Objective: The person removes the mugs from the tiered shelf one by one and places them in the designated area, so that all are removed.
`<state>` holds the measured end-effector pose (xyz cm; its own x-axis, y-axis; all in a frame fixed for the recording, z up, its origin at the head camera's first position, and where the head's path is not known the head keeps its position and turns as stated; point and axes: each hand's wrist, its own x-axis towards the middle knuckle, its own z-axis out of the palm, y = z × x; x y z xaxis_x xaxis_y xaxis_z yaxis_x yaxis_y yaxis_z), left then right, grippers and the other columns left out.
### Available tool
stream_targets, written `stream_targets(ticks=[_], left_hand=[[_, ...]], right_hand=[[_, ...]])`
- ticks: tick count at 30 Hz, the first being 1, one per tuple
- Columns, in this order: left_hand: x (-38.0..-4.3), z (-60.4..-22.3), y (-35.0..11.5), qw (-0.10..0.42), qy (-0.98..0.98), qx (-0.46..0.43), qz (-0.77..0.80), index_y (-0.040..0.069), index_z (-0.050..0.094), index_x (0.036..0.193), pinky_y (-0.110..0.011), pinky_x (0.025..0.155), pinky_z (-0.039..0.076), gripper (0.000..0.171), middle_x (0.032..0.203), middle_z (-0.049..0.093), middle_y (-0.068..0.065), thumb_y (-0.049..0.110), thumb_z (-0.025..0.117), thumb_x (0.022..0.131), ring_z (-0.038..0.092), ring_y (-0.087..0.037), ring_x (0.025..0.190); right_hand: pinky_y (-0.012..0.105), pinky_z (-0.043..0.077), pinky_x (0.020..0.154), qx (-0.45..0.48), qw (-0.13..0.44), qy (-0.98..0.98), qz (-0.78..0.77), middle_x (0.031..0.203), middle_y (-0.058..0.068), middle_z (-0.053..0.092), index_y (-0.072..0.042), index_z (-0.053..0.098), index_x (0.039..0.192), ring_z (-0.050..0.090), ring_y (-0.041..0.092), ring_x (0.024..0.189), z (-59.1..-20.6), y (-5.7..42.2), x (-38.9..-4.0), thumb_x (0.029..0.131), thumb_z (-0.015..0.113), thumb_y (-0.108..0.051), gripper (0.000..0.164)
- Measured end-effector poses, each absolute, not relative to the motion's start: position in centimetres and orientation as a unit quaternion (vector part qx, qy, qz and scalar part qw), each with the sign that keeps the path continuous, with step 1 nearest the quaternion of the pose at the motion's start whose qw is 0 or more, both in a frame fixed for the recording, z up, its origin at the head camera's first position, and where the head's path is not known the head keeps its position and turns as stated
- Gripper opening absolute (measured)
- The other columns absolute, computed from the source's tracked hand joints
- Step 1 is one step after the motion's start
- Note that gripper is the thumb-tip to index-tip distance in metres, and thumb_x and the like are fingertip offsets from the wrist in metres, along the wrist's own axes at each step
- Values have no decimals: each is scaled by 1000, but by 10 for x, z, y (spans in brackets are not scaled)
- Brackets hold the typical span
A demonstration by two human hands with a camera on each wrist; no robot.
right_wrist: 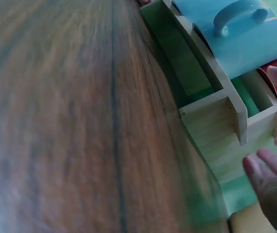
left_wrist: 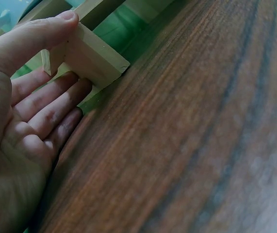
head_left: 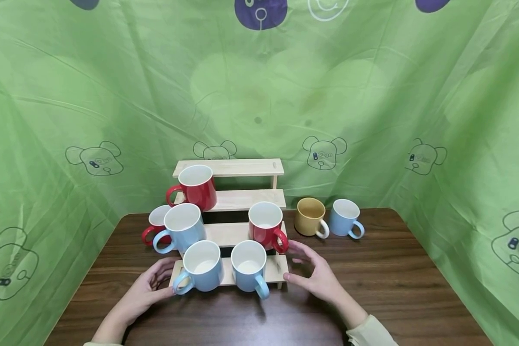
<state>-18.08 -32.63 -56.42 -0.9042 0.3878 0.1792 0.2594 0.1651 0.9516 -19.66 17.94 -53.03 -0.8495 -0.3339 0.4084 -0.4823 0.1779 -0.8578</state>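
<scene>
A stepped wooden rack stands on the table. Two light blue mugs, a left one and a right one, sit on its lowest step. One step up are another light blue mug at left and a red mug at right. A larger red mug is on the step above. My left hand grips the rack's left front end, thumb on the front edge, fingers at the side panel. Beside the right end, my right hand holds its fingers spread, thumb close to the lowest step.
Right of the rack, a tan mug with a white handle and a light blue mug stand on the brown table. Another red mug stands left of the rack, partly hidden. Green curtains enclose the back and sides.
</scene>
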Motion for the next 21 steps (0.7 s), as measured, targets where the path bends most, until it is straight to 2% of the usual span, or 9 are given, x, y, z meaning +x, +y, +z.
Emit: stream_targets(ticks=[5,8,14,21], left_hand=[[-183,-564,-325,54,765,210,606,-7,42,158,-20,105,51,65,148,65,-5,-6,72,100,64,-9,131],[-184,-565,-325,54,762,212,610,-6,43,158,-20,105,52,65,148,65,-5,-7,72,100,65,-10,130],[-183,-567,-327,49,758,222,612,-7,42,158,-20,104,52,65,148,65,-1,-10,71,99,65,-9,131],[-182,-567,-327,50,762,212,610,-6,42,158,-20,104,52,65,148,65,-2,-7,71,100,64,-8,130]], right_hand=[[47,53,114,252,23,-752,608,152,13,63,-8,54,157,62,34,138,-535,182,-198,87,92,-5,79],[47,52,115,240,-9,-751,615,151,13,64,-10,52,158,60,37,140,-538,181,-198,86,94,-8,83],[50,50,116,241,-77,-721,645,154,23,59,-5,43,164,57,45,142,-544,181,-199,88,91,-5,90],[34,53,113,238,-107,-722,641,154,28,57,1,40,164,62,37,138,-557,180,-202,91,89,-5,88]])
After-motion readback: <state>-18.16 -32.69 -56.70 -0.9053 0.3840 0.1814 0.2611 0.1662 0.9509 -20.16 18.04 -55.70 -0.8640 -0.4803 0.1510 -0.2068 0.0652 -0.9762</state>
